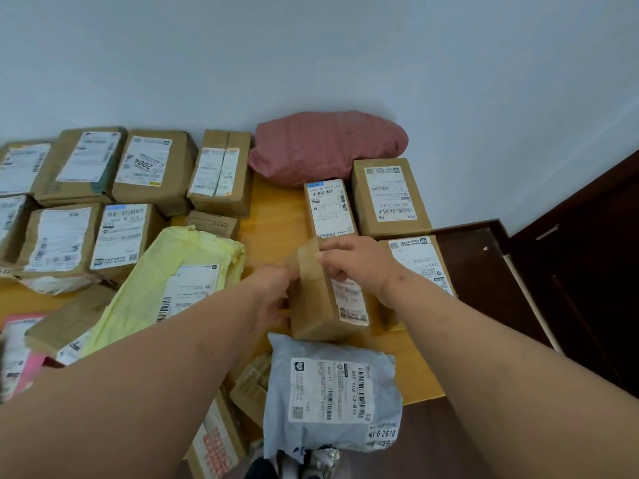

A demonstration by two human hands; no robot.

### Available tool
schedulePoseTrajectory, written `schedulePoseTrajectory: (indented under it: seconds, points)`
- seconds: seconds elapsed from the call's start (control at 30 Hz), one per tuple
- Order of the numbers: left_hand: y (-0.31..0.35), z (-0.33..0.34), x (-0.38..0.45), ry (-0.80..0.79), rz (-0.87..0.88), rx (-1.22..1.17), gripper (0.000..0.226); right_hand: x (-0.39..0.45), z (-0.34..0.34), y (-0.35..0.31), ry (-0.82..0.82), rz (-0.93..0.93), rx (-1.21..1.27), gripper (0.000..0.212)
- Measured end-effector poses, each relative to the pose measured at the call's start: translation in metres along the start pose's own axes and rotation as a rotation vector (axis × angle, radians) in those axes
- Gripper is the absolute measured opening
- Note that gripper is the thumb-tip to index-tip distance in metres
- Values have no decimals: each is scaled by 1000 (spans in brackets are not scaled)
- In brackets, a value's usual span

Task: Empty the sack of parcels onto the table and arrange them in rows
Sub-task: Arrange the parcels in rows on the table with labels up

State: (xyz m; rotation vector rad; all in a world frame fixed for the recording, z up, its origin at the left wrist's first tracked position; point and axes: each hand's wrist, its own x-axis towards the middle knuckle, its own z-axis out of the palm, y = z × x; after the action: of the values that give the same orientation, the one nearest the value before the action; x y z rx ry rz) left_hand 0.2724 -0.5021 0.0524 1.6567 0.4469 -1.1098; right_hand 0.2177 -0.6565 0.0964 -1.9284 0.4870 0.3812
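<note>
We hold a small brown cardboard box (325, 292) between our hands, near the middle of the yellow wooden table (273, 216) — it is wrapped in glossy brown tape, tilted, with a white shipping label on its right face, the print too blurred to read. Our left hand (273, 299) grips its left side, fingers curled around the edge, and our right hand (359, 262) pinches the top right edge with curled fingers. Just in front of the box lies a grey plastic mailer bag (332, 399) with a white barcode label, hanging partly over the near table edge. To the left lies a pale yellow mailer bag (173, 281), crumpled, its label facing up. Behind the held box stand two labelled cardboard boxes side by side — a narrow one (330, 209) and a wider one (390, 198) — and another labelled box (422, 264) sits to the right, partly hidden by our right wrist. A pink padded parcel (325, 146) rests against the wall at the back. On the left, brown parcels (103, 188) lie in two rows, labels upward, touching one another.
</note>
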Motion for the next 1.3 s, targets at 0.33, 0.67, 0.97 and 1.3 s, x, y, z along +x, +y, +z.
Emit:
schedulePoseTrajectory:
  seconds: [0.33,0.67,0.97,1.3]
  points:
    - [7,1,0,56,90,198,30,6,15,7,-166,18,-443,58]
    - [13,9,-1,-70,147,265,20,3,9,9,-7,40,-901,46]
    - [10,-26,-14,29,162,810,40,1,32,-17,-296,-45,-737,60]
    - [5,-86,-39,764,511,723,41,1,75,-25,-598,95,-837,94]
